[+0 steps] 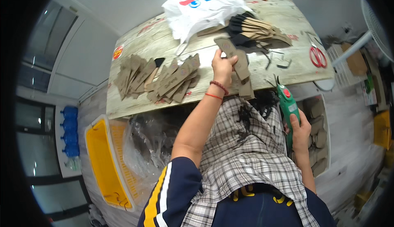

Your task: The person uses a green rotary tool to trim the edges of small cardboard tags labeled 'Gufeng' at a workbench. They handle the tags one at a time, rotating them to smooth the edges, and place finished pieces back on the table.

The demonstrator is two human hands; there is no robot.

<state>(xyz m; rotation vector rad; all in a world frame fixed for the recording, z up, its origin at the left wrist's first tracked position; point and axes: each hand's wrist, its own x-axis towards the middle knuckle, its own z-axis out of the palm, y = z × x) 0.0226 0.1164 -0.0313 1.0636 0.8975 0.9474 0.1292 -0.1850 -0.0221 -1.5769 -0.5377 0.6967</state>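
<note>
My left hand is closed on a flat grey-brown card strip with rounded ends and faint printing, held over the table's near edge. Similar strips hang just below it. My right hand is wrapped round a green hand-held power cutter with a red button. Its two thin dark prongs point up and away, to the right of the card strip and apart from it. On the left of the table lie two overlapping heaps of printed card strips. A fanned bundle of black and tan pieces lies beyond my left hand.
A white plastic bag sits at the table's far side. Red-handled scissors lie near the right edge. A yellow crate stands at lower left beside clear plastic. A white bin of brown pieces stands at right. Black scraps cover my checked apron.
</note>
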